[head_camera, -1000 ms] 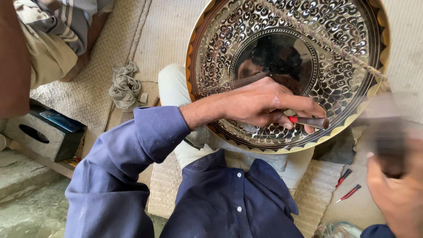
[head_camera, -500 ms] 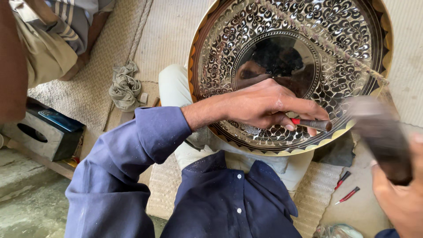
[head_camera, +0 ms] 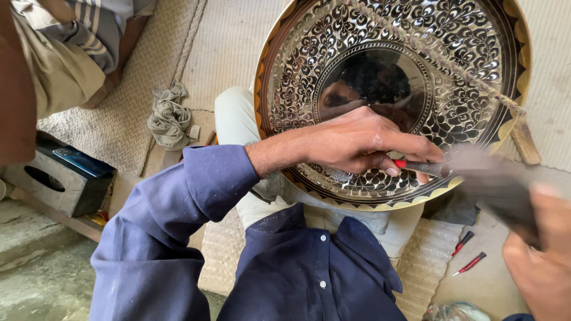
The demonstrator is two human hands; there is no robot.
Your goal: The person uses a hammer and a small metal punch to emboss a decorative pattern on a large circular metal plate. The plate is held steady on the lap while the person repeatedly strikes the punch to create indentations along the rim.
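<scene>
Left hand (head_camera: 357,142) pinches the chisel (head_camera: 425,167) against the tray (head_camera: 476,77); right hand (head_camera: 544,261) grasps a blurred hammer (head_camera: 493,187); keep strikes light, chisel steady.

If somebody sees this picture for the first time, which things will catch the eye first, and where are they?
First comes the large round metal tray with dense engraved floral patterns, propped on the person's lap at the top centre. Over its lower rim, the left hand presses a red-banded chisel against the metal. At the lower right, the right hand grips a blurred hammer close to the chisel's end.
</scene>
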